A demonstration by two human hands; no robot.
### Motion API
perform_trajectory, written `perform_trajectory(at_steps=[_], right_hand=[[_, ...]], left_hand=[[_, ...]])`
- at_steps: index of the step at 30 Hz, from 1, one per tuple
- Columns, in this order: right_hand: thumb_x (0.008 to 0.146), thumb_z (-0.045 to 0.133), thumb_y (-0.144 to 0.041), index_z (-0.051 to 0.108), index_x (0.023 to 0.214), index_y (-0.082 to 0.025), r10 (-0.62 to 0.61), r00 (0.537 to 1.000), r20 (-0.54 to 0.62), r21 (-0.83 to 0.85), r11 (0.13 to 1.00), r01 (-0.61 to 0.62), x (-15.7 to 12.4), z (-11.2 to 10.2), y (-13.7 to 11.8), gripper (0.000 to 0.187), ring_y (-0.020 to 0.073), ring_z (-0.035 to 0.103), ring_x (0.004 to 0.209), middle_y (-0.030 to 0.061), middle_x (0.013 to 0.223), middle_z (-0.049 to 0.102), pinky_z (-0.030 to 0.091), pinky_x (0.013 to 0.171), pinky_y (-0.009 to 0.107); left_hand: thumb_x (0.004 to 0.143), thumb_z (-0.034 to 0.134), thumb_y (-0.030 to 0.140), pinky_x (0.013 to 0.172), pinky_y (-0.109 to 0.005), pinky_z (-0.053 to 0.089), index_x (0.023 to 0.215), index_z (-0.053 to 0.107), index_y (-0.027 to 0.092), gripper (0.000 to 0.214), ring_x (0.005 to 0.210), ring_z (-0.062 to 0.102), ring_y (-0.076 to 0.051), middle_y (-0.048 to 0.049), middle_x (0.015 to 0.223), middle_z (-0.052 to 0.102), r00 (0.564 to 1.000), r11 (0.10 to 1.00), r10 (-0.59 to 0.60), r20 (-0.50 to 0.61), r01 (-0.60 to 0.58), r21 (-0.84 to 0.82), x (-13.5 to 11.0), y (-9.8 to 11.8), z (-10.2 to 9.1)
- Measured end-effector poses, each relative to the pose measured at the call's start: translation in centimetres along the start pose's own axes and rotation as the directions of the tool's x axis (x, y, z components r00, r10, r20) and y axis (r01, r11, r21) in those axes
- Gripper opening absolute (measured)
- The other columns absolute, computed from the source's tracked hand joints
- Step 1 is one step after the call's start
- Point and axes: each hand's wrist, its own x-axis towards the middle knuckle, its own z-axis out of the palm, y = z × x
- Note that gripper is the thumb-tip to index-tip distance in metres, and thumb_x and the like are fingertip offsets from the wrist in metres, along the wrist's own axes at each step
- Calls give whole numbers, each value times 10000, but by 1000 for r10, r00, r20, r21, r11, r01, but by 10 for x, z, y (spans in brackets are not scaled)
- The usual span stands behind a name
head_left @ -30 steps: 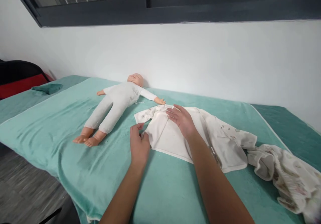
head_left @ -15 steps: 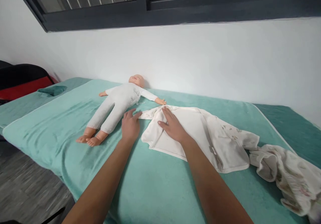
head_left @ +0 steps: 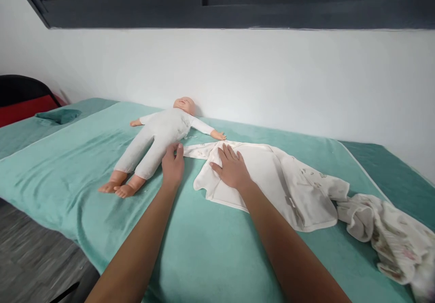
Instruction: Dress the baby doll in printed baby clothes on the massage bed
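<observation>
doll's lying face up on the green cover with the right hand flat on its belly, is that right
Not quite: in the head view, the right hand is flat on the white shirt. The doll does lie face up on the green cover.

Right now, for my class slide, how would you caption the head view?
Left hand at the sleeve of a white top, right hand spread on it, a doll lying nearby.
</observation>
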Motion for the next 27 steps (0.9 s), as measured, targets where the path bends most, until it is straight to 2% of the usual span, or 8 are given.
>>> perform_trajectory(at_steps=[3,6,12,17,19,23,25,27], right_hand=[[999,196,-630,248,1604,-136,16,1000,16,-18,1000,-16,2,0,-3,782,263,68,1573,94,1692,123,103,1240,543],[999,213,-624,270,1596,-131,20,1000,-5,-34,999,-20,3,0,-4,777,273,56,1574,99,1692,122,108,1239,542],[1009,178,-612,260,1597,-135,17,999,-37,-12,1000,-18,3,1,-3,761,250,100,1570,89,1691,124,118,1242,532],[1029,106,-562,282,1591,-138,38,997,-60,-31,999,-40,4,1,-5,726,241,125,1567,85,1687,132,127,1242,527],[1030,104,-560,286,1589,-136,36,997,-72,-37,999,-39,4,2,-6,725,245,131,1565,87,1685,136,127,1241,533],[1033,116,-551,298,1587,-146,31,997,-70,-32,999,-33,3,2,-5,710,247,141,1564,89,1683,150,130,1238,538],[1035,115,-539,305,1583,-149,28,997,-72,-22,999,-30,3,1,-4,699,243,150,1562,85,1685,147,138,1237,535],[1040,111,-511,310,1578,-147,41,996,-74,-16,999,-43,3,0,-3,680,233,162,1559,81,1688,143,147,1237,524]], left_hand=[[907,570,418,966,-391,501,1235,631,150,428,1092,646,-249,-125,1195,715,988,971,-42,149,75,-227,4,-1,1],[859,575,290,994,-417,492,1168,686,160,353,1056,656,-244,-99,1204,722,969,974,13,248,44,-224,4,-1,-1],[819,464,82,1204,-449,313,1094,686,207,375,1442,428,-240,-60,1358,661,967,963,188,174,-147,-225,0,1,-3],[928,482,256,991,-387,482,1016,696,215,235,1096,643,-225,-69,1088,738,928,949,316,197,-305,-85,-20,19,-9],[948,493,323,936,-367,488,941,693,219,225,1007,651,-214,-60,1015,741,861,929,369,351,-349,-120,-37,29,-17],[975,468,339,866,-364,456,721,616,217,319,870,624,-196,-51,857,710,606,842,483,632,-519,-145,-72,42,-33],[980,455,333,802,-357,432,676,566,213,345,787,588,-188,-41,762,661,560,806,483,673,-586,-90,-82,44,-38],[984,446,332,755,-348,408,665,528,211,351,745,554,-183,-31,708,614,565,786,478,672,-617,-40,-88,44,-39]])
